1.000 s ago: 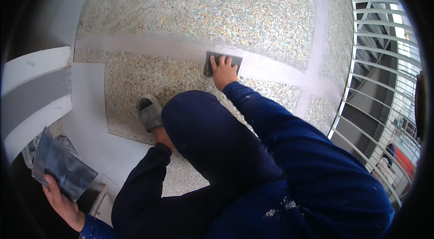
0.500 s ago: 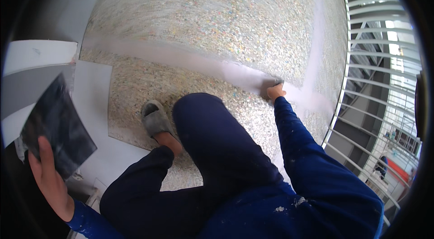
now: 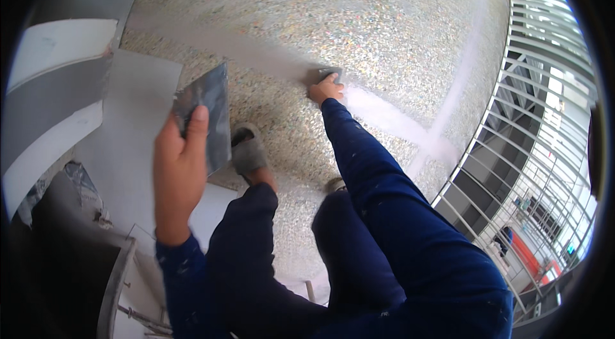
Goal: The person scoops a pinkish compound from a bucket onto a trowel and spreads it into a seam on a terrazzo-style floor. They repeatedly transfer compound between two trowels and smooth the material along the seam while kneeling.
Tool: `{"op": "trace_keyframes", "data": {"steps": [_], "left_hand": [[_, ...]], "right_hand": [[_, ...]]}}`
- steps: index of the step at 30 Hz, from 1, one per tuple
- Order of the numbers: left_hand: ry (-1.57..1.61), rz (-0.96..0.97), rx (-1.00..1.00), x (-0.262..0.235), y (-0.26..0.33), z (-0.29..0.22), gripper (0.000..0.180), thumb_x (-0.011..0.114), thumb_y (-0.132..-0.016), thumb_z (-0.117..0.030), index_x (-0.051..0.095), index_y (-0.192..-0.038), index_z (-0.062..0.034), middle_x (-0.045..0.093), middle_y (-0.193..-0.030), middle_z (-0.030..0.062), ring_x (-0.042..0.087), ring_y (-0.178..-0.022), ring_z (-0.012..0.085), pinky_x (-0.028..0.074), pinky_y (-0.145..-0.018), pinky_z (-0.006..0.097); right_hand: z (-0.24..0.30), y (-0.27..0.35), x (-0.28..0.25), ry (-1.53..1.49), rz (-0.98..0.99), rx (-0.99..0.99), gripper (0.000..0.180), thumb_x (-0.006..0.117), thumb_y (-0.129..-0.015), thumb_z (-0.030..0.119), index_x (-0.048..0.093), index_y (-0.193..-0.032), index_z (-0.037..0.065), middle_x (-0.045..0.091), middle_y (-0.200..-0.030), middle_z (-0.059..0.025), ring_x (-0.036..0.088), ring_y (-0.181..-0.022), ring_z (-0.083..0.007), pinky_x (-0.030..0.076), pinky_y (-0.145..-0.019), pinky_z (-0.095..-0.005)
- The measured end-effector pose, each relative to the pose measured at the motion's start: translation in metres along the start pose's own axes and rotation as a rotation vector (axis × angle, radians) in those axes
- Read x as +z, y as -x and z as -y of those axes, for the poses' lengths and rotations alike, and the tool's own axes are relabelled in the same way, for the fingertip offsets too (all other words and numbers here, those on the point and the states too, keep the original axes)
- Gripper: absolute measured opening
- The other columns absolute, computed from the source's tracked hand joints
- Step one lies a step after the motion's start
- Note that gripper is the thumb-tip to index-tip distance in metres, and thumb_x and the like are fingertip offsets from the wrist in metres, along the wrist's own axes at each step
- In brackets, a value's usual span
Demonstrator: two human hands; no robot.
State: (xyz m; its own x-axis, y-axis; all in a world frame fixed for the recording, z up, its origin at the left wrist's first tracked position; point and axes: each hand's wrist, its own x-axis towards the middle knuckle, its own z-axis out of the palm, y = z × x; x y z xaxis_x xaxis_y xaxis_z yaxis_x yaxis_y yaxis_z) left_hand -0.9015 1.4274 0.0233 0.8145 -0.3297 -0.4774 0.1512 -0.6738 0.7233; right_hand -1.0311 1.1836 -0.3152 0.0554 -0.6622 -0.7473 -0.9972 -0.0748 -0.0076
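My left hand [image 3: 176,175] grips a thin, dark, flat plate [image 3: 216,115] by its edge, thumb laid across its face; the plate is held up off the floor. In my outstretched right hand [image 3: 327,91] is a dark, flat-bladed scraper [image 3: 332,72], low against the speckled floor [image 3: 282,38]. It sits on a pale pinkish-white band [image 3: 378,108] of filler that crosses the floor. To the right of the scraper the band looks brighter and whiter; to the left it is duller. My fingers partly hide the scraper.
A white railing [image 3: 477,140] runs along the right, with a lower area behind it. White and grey curved steps [image 3: 64,63] stand at the left, beside a smooth grey slab [image 3: 144,82]. My sandalled foot [image 3: 250,150] rests on the floor. A second pale strip [image 3: 467,63] meets the band.
My right hand has slid the scraper leftward along the band. My left hand has carried the plate right and toward the middle. The view and my legs have shifted too.
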Motion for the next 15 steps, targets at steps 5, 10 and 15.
{"op": "trace_keyframes", "data": {"steps": [5,10,15], "left_hand": [[0.107,-0.345,-0.172,0.018,0.059,0.052,0.045,0.047,-0.105,-0.033,0.056,-0.126,0.0059,0.067,-0.113,0.0249,0.065,-0.107,0.0366,0.049,-0.091,0.040],[1.261,-0.300,-0.775,0.001,0.184,0.023,0.058,0.053,-0.101,-0.045,0.045,-0.141,-0.0048,0.056,-0.136,0.0132,0.059,-0.121,0.0275,0.050,-0.100,0.042],[1.985,0.066,-0.747,-0.039,0.223,-0.047,0.054,0.044,-0.104,-0.045,0.046,-0.141,-0.0047,0.059,-0.133,0.0157,0.060,-0.121,0.0295,0.050,-0.102,0.042]], "right_hand": [[-0.004,0.115,-0.004,-0.076,0.180,-0.464,0.092,0.060,-0.076,0.013,0.017,-0.157,0.009,0.051,-0.144,-0.0223,0.047,-0.130,-0.0425,0.027,-0.114,-0.0465],[-0.032,0.314,-0.169,-0.582,0.555,-0.582,0.073,0.040,-0.076,-0.010,0.040,-0.148,0.004,0.051,-0.141,-0.0186,0.044,-0.137,-0.0275,0.032,-0.113,-0.0328],[-0.004,0.507,-0.330,-0.237,0.645,-1.256,0.073,0.060,-0.072,-0.018,0.055,-0.138,0.013,0.046,-0.142,-0.0190,0.041,-0.137,-0.0411,0.035,-0.114,-0.0453]]}}
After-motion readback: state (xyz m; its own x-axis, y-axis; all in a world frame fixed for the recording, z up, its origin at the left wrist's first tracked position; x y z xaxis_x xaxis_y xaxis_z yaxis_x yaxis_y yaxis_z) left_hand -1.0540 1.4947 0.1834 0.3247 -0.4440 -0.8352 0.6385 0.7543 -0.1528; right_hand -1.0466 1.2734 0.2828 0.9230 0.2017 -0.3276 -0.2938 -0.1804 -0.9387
